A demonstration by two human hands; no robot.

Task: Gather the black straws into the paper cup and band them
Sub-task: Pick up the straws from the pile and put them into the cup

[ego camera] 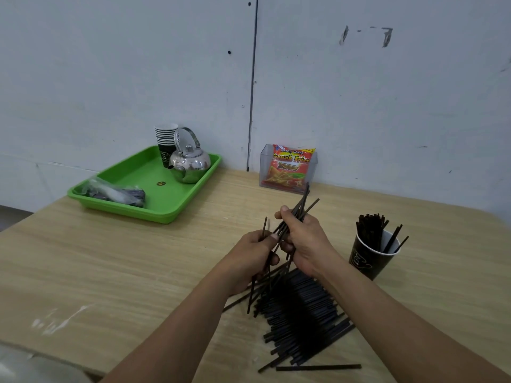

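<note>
Hands: left hand [253, 254] and right hand [305, 240] both grasp a splayed bunch of black straws [297, 211] | Place: above the near pile [298, 313]; part-filled paper cup [369, 261] to the right | Risk: uneven straws may slip loose or tip the cup.

A single head-worn wide-angle view looks forward and down across the wooden table [110, 258], near its close edge, facing the far wall [138, 64]

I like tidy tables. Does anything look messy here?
Yes. One straw lies crosswise at the near end of the pile, and two straws in the cup lean away from the bunch.
</note>
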